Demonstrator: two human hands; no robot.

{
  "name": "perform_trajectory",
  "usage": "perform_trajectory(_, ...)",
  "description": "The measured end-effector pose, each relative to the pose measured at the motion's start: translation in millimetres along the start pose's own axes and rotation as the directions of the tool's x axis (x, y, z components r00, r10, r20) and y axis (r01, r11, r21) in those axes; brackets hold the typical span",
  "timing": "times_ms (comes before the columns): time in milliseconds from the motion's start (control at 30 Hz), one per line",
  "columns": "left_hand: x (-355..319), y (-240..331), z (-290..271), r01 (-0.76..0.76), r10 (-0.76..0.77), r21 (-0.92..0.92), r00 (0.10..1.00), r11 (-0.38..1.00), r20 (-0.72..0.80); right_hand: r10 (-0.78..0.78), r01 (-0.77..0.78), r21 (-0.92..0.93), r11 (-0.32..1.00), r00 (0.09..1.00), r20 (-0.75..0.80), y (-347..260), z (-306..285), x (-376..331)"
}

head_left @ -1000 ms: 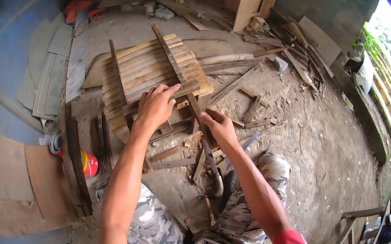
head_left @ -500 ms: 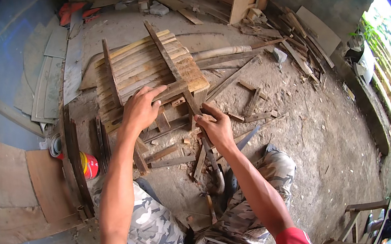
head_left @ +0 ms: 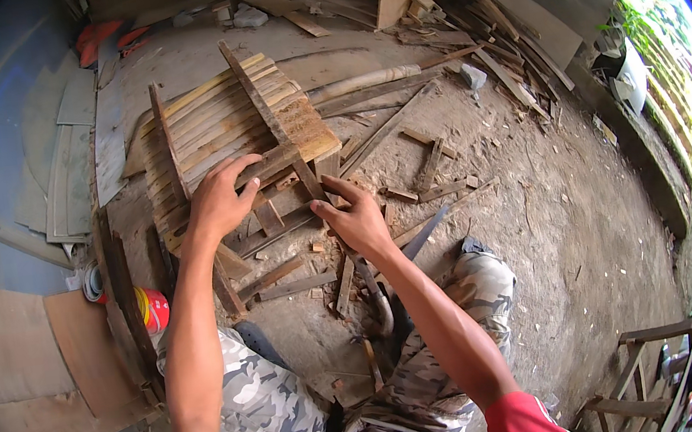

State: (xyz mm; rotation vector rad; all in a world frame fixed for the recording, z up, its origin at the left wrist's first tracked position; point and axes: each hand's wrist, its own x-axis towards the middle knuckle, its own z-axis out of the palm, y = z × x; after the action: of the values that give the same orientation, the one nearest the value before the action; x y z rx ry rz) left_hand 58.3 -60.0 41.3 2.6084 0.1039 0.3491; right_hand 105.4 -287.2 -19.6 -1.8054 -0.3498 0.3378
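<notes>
A slatted wooden panel (head_left: pixel 216 124) lies tilted in front of me, with a long strip along its left side and another long wooden strip (head_left: pixel 255 92) along its right. My left hand (head_left: pixel 224 201) is closed on a short wooden piece (head_left: pixel 271 165), set crosswise against the right strip near the panel's close edge. Just to the right, my right hand (head_left: pixel 355 219) has its thumb and fingers around the near end of that right strip. The palm hides part of this grip.
A saw blade (head_left: pixel 425 233) lies right of my right forearm. Wood offcuts (head_left: pixel 290 288) litter the floor between my legs and the panel. A red and yellow can (head_left: pixel 153 309) stands at left. Scrap timber (head_left: pixel 507 46) is piled at the far right.
The whole scene has shifted left and slightly up in the picture. Both hands keep nearly the same places on the wood.
</notes>
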Motion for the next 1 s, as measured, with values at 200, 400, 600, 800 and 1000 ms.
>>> perform_trajectory(200, -2.7, 0.9, -1.8, 0.016, -0.017, -0.035, 1.0, 0.999, -0.01, 0.06, -0.055, -0.059, 0.997, 0.994, 0.086, -16.4, 0.2, 18.3)
perform_trajectory(400, -1.6, 0.4, -0.5, -0.032, 0.03, -0.066, 0.999, 0.997, -0.028, -0.053, 0.062, -0.127, 0.99, 0.996, 0.071, -11.0, 8.5, 41.7)
perform_trajectory(600, -1.4, -2.6, 2.8, -0.052, 0.05, -0.044, 0.997, 0.998, -0.051, -0.149, 0.155, -0.102, 0.983, 0.987, 0.066, -7.8, 18.4, 55.3)
perform_trajectory(800, -2.4, -3.0, 0.3, -0.063, 0.06, -0.046, 0.996, 0.997, -0.065, -0.097, 0.102, -0.091, 0.991, 0.994, 0.06, -10.5, 20.3, 54.7)
perform_trajectory(1000, -0.5, -3.9, 1.4, -0.045, 0.042, -0.062, 0.998, 0.997, -0.041, -0.122, 0.126, -0.103, 0.987, 0.991, 0.046, -3.0, 19.8, 56.8)
